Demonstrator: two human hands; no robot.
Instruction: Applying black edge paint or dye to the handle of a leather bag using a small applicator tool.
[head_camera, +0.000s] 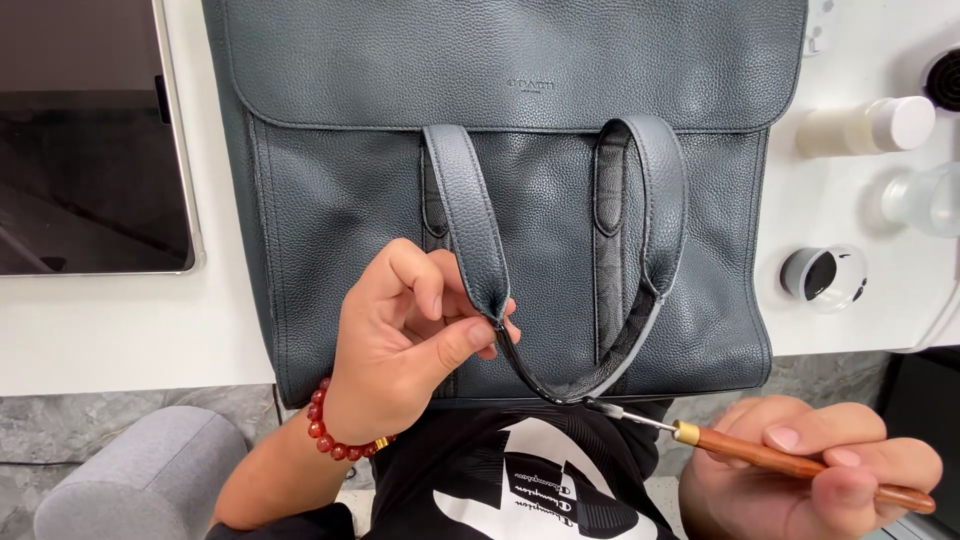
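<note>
While the left hand (400, 340) pinches the bag (500, 200) strap (470, 215) shut in its fingers, the right hand (800, 480), closed round a wooden-handled tool (790, 462), should probably steady its tip on the strap's edge; slips would mark leather.

Bag (400, 190): dark slate blue-grey leather, pebbled grain throughout, stitching in matching tone. Handle (470, 215): same dark blue-grey outside; underside black with a faint grey repeating pattern; edge glossy black. Tool (800, 465): reddish-brown wooden grip, brass-coloured collar, silver metal tip. Bracelet (330, 435): dark red beads with one gold-coloured bead. Tabletop (120, 330): white. Tablet (90, 140): black screen, silver frame. Small jar (822, 277): clear, black contents. Bottle (865, 125): cream body, white cap. Shirt (520, 480): black with white print. Armrest (150, 480): grey fabric.
</note>
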